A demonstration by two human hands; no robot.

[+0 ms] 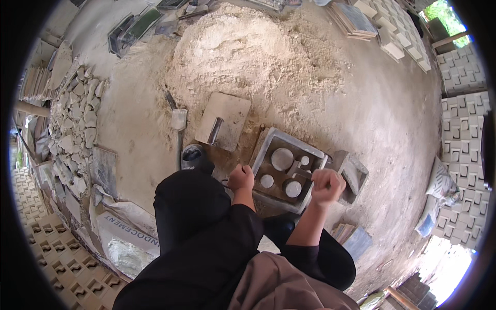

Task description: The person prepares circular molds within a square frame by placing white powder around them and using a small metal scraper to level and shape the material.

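Note:
My right hand (327, 186) is closed round the handle of a small hammer (295, 169) with a T-shaped head. The hammer is over a square grey mould (268, 146) on the ground in front of me. Inside the mould are several round pale discs, the largest disc (282, 159) at the far left. My left hand (241, 177) is a fist beside my knee, just left of the mould; what it holds, if anything, is hidden. Beyond it lies a flat square plate (230, 111) with an upright metal handle (215, 130).
A large heap of pale powder (232, 46) spreads ahead. A flat-bladed tool (179, 120) lies left of the plate. Broken pieces (72, 124) are piled at left, near an opened sack (126, 232). A grey box-shaped block (352, 173) stands right of the mould. Patterned blocks (465, 129) are stacked far right.

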